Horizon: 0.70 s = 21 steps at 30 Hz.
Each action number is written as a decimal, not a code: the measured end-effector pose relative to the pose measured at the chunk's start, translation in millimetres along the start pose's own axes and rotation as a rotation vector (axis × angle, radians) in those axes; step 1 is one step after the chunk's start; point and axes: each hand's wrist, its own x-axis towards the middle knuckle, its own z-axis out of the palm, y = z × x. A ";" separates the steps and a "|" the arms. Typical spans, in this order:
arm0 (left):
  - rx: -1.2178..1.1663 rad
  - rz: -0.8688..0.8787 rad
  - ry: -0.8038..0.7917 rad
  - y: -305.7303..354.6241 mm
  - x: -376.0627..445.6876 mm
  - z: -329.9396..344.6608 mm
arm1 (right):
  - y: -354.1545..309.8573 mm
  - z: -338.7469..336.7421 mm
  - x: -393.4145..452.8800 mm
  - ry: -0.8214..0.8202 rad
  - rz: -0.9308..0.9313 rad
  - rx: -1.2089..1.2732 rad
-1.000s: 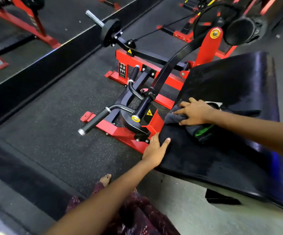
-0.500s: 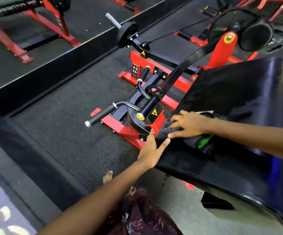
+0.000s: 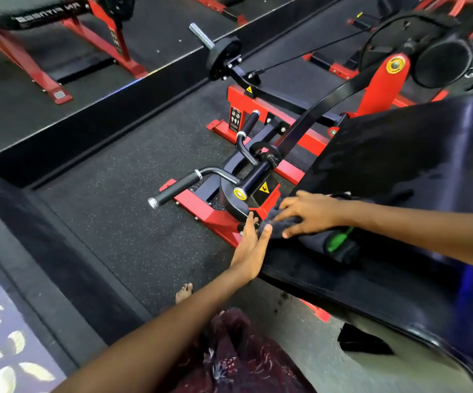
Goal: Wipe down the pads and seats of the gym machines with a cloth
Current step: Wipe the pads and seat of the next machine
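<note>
A bare foot (image 3: 184,290) stands on speckled black floor (image 3: 110,211), open ground left of the machine. The black pad (image 3: 399,171) tilts, its near-left edge overhanging. The left hand (image 3: 250,251) lies flat along that edge, fingers straight. Just beyond, the right hand (image 3: 309,212) presses a dark cloth (image 3: 314,239) at the pad's left corner, fingers spread. Behind sit black handles (image 3: 172,188) and red frame (image 3: 209,214).

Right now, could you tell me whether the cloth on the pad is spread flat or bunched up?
Bunched up: the cloth lies in thick rumpled folds under the right hand, near the pad edge.
</note>
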 end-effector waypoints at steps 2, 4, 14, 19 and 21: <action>-0.041 0.004 0.012 -1.2 0.2 0.8 | 7.8 -7.5 -7.4 -0.043 -0.044 -0.011; -0.042 0.016 -0.011 -2.3 1.5 0.3 | 29.2 -15.5 -4.0 -0.059 0.074 -0.066; 0.031 0.065 0.030 -4.1 1.1 0.2 | 7.5 -8.1 -0.7 -0.003 0.037 -0.027; 0.024 0.068 0.000 -6.4 2.8 1.4 | 38.2 -18.7 12.6 0.026 0.329 -0.124; 0.006 0.056 -0.005 -6.3 3.7 1.2 | 24.4 -11.8 14.2 0.005 0.264 -0.107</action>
